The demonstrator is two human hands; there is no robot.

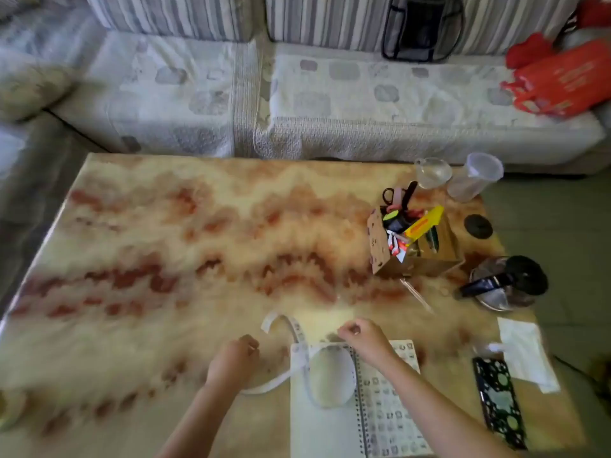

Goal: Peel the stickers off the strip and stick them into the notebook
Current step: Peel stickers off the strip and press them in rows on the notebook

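Step in hand: likely between peeling and placing. Both hands are bunched near the notebook's far end, and the blur hides any sticker.
Doing it well: pin the strip flat with one hand and lift a sticker by its corner with a fingernail. Carry it by the edge and lay it down from one side, in line with the rows already on the right page.
Table: marbled cream-and-red glossy tabletop (198,226), lying under the notebook and running far out to its left and beyond it.
Notebook: white spiral-bound notebook (325,431), lying open. Its spine runs away from the person, leaning a little left at the far end. The left page is mostly bare and the right page carries rows of small marks.
Strip: long white paper sticker strip (299,357), lying slack, not flat.
Strip axis: no single line. One end curls up just beyond the notebook's far-left corner, the middle loops over the left page, and a tail leaves the left edge towards the left wrist.
Right hand (362,337): over the notebook's far edge, fingers clenched and thumb to fingertip. I cannot tell if it is holding anything.
Left hand (236,357): just left of the notebook, fingers curled in. I cannot tell if it holds anything, and it looks clear of the strip.
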